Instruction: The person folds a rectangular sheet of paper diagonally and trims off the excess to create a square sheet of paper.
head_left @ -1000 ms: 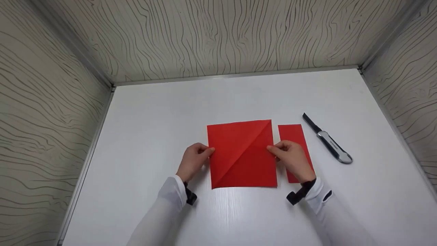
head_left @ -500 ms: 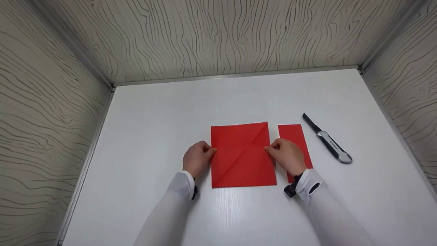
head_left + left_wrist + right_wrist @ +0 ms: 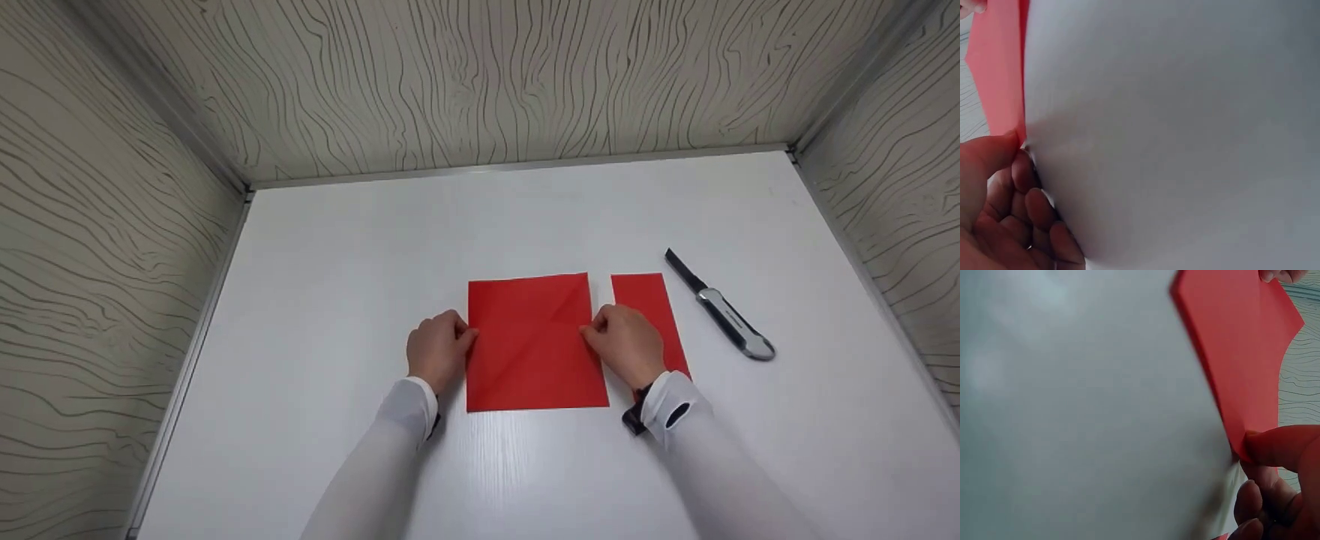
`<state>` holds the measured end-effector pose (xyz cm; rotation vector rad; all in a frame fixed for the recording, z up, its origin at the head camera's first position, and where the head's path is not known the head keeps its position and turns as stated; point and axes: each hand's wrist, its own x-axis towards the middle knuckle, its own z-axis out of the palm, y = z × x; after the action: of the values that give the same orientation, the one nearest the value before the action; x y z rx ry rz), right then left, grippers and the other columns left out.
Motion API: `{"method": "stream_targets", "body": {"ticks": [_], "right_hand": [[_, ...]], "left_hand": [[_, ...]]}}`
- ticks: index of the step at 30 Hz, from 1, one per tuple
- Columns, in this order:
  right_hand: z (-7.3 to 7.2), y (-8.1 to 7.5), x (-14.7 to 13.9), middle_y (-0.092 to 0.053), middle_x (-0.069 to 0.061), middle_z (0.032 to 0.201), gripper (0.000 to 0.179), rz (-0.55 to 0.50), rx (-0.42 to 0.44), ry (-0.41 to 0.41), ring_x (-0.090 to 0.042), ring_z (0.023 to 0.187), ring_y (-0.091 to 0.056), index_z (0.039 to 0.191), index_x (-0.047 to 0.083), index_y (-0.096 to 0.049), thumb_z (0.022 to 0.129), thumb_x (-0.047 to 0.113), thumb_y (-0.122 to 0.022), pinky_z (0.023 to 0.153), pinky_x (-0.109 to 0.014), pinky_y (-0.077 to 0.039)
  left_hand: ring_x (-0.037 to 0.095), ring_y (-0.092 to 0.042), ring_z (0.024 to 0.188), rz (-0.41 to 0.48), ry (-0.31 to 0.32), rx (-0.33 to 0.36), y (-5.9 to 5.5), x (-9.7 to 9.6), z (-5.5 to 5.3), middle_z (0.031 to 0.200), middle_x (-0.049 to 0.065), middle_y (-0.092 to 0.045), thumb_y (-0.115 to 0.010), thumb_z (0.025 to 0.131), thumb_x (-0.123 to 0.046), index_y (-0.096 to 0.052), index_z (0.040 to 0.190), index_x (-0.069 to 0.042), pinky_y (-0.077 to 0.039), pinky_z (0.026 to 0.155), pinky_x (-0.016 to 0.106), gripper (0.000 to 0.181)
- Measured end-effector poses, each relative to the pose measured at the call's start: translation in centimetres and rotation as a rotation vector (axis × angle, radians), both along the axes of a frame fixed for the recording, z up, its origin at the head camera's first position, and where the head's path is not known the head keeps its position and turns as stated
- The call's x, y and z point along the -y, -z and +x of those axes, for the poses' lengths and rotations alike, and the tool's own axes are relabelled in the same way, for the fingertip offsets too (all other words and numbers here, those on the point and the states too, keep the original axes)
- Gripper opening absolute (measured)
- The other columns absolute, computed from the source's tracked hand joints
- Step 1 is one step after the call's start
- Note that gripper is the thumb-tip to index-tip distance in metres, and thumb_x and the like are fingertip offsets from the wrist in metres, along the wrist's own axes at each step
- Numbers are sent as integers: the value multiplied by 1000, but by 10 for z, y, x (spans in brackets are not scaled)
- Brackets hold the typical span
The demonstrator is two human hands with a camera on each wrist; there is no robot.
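Observation:
A square sheet of red paper (image 3: 525, 367) with a diagonal crease is held between both hands, close over the white table. My left hand (image 3: 439, 345) pinches its left edge between thumb and fingers. On the opposite edge my right hand (image 3: 628, 343) pinches the paper at about the same height. In the left wrist view the thumb presses the red paper (image 3: 1002, 73) against the index finger, the other fingers curled beneath. The right wrist view has the red sheet (image 3: 1235, 354) bending away from the pinching thumb and index finger.
A narrow red paper strip (image 3: 651, 296) lies right of the square, partly covered by my right hand and wrist. Farther right rests a grey-and-black utility knife (image 3: 724, 311), blade out and pointing away. Patterned panels (image 3: 480, 82) wall the white table (image 3: 360, 247) at the back and sides.
Both hands have come slightly closer together and rolled inward, still pinching the side edges. The sheet's far part has tilted and looks shorter, and a faint crosswise bend now shows between the hands.

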<state>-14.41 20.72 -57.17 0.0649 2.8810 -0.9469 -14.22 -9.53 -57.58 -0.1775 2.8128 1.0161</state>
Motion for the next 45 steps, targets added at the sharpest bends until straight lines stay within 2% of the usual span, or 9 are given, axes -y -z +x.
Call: {"method": "stream_targets", "body": {"ticks": [6,10,16,18,22,33,37,43,45], "right_hand": [[2,0,2,-68,-11,95,32,7,-16,25,-26,82,-65,106,6,-67,91,27,-85,74,-40,-60],[3,-1,5,-66,-16,116,51,22,-31,27,-34,102,-66,126,4,-61,88,26,-88,89,-51,-64],[0,2,12,-58,-23,148,77,142,-179,-94,-46,128,-57,152,3,-57,85,16,-91,107,-63,-56],[-1,2,15,-54,-23,157,76,201,-207,-152,-47,134,-54,155,5,-57,87,13,-88,107,-64,-55],[-1,1,18,-51,-22,164,60,278,-170,-232,-50,141,-51,154,6,-61,96,10,-77,110,-65,-52],[-2,1,19,-50,-21,167,64,294,-69,-268,-49,146,-49,158,9,-58,99,25,-76,116,-68,-48],[-3,1,21,-50,-21,167,69,301,-64,-275,-49,146,-49,158,8,-57,97,31,-80,117,-68,-47],[-3,0,21,-52,-22,165,66,300,-79,-272,-49,145,-50,156,7,-59,98,30,-79,116,-68,-47],[-2,1,20,-52,-22,165,66,297,-78,-269,-50,145,-50,156,7,-59,98,30,-79,116,-68,-46]], "left_hand": [[16,-62,75,-29,3,-3,1,-1,0,83,-2,-68,-81,99,-30,-70,104,-16,-56,73,33,19],[18,-62,78,-23,-13,11,0,-2,-2,91,1,-68,-82,99,-30,-65,114,-14,-55,74,33,28],[20,-63,88,-41,-14,6,-2,-6,-2,107,5,-68,-82,99,-30,-61,136,-13,-58,82,37,46],[21,-65,94,-76,12,-6,-2,-7,-1,115,7,-69,-81,100,-30,-61,143,-13,-59,87,40,50],[26,-69,106,-156,70,-28,-3,-8,-1,127,12,-69,-79,101,-29,-62,150,-15,-59,95,45,53],[29,-68,114,-273,146,-71,-3,-10,1,130,13,-69,-76,104,-25,-64,148,-14,-60,98,45,47],[29,-62,130,-321,258,-108,-7,-14,9,140,10,-66,-77,102,-23,-63,151,-17,-59,108,43,51],[28,-53,151,-432,597,-134,-15,-17,37,163,3,-57,-79,100,-34,-54,162,-21,-50,122,43,68],[28,-52,153,-460,668,-126,-16,-17,48,166,3,-54,-78,100,-38,-51,164,-21,-49,123,43,71]]}}
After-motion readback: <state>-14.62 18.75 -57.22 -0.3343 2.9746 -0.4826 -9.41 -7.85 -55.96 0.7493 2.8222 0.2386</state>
